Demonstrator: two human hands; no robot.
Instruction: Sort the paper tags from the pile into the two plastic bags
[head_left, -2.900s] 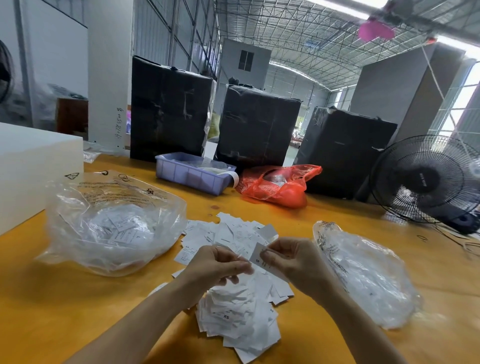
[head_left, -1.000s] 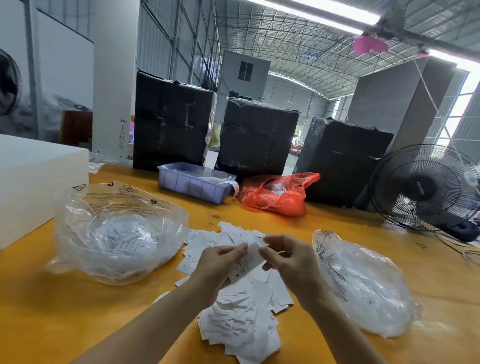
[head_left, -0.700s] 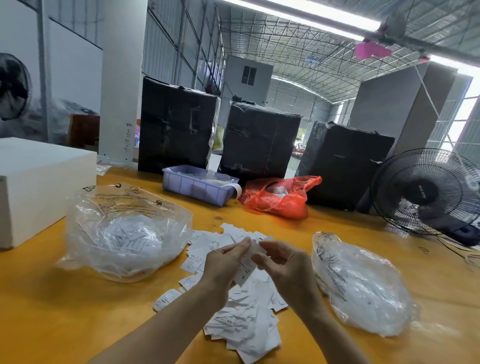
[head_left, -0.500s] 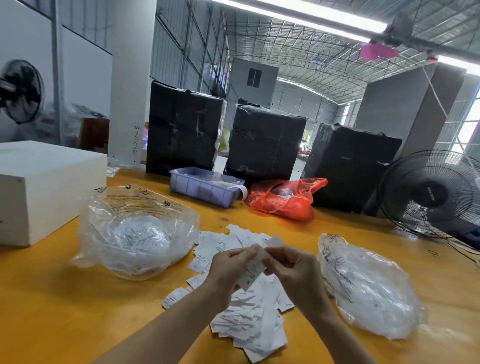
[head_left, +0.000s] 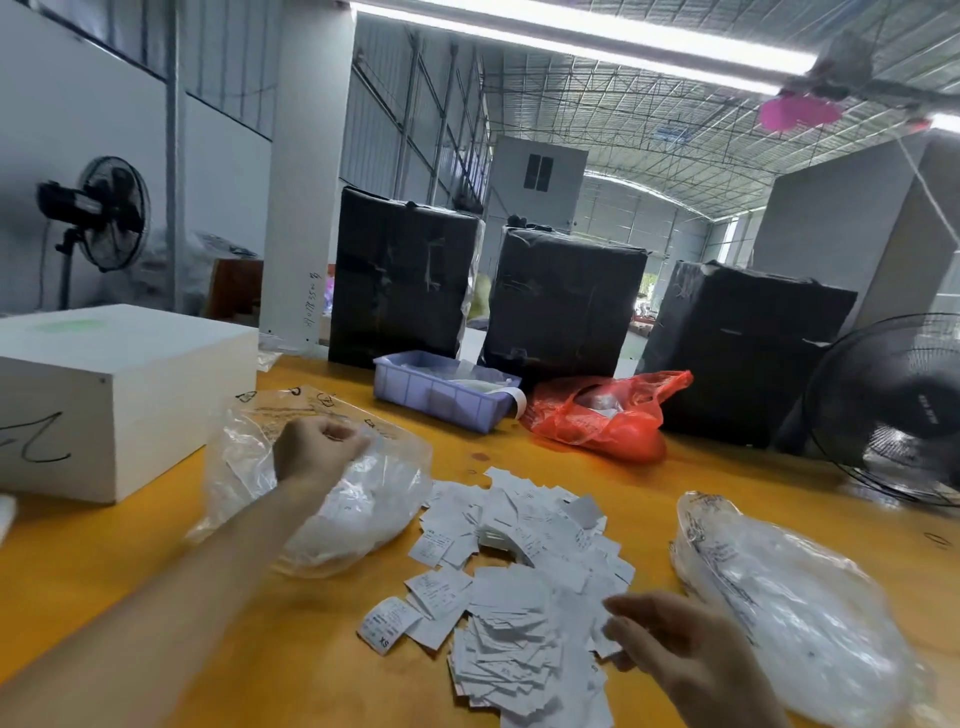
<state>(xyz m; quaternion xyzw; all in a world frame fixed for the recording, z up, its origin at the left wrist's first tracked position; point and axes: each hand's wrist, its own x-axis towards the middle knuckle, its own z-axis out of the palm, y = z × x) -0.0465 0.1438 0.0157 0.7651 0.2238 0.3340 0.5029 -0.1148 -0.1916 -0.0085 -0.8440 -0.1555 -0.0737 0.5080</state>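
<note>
A pile of white paper tags (head_left: 519, 571) lies spread on the yellow table (head_left: 104, 582) in front of me. A clear plastic bag (head_left: 363, 519) with tags inside sits left of the pile. A second clear bag (head_left: 789, 613) lies to its right. My left hand (head_left: 317, 449) is stretched out over the mouth of the left bag, fingers curled; a pale sliver at the fingertips looks like a tag. My right hand (head_left: 675, 644) hovers at the pile's near right edge with loose, spread fingers, holding nothing.
A white box (head_left: 119, 384) stands at the left. Behind the pile are a purple bin (head_left: 441, 397), a red plastic bag (head_left: 602, 415) and three black wrapped parcels (head_left: 561, 306). A black fan (head_left: 893, 410) stands at the far right.
Both hands were pinching one tag above the pile. My left hand has since swung left to the left bag, and my right hand has let go and dropped toward the pile.
</note>
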